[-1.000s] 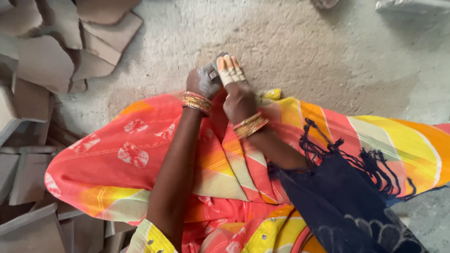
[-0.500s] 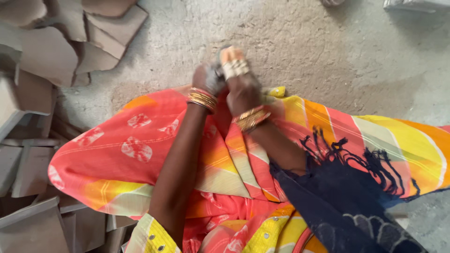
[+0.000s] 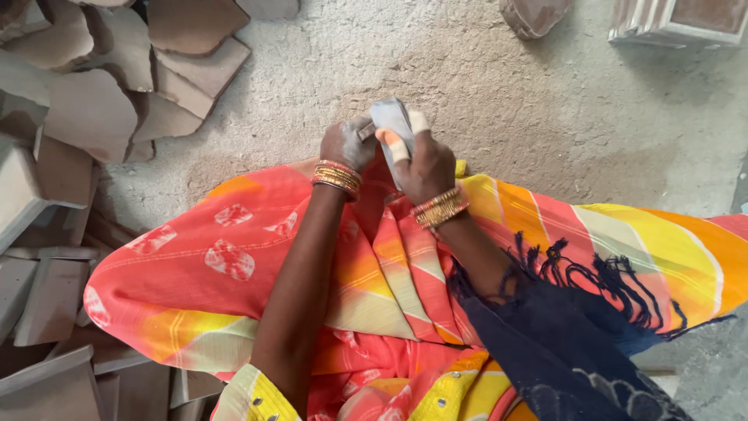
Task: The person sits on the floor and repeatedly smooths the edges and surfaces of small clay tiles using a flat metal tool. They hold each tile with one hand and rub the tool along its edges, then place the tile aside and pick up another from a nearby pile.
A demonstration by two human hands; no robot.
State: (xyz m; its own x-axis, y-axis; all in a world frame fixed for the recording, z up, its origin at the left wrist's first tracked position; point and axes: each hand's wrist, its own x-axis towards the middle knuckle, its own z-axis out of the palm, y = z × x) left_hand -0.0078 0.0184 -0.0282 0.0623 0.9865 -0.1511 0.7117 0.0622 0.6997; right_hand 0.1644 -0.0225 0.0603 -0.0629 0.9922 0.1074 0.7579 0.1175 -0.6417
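Gripping a grey block (image 3: 392, 123) near the frame's centre, both hands work over a lap draped in orange cloth (image 3: 234, 257).
Right hand (image 3: 425, 164) wraps the block, fingers taped; left hand (image 3: 347, 144) pinches its left edge. Clay slabs (image 3: 93, 109) lie at upper left on the floor (image 3: 506, 101).

A rough, dusty grey floor (image 3: 483, 70) fills the scene in soft daylight. Left of it lies a heap of flat brownish clay slabs (image 3: 93, 109).
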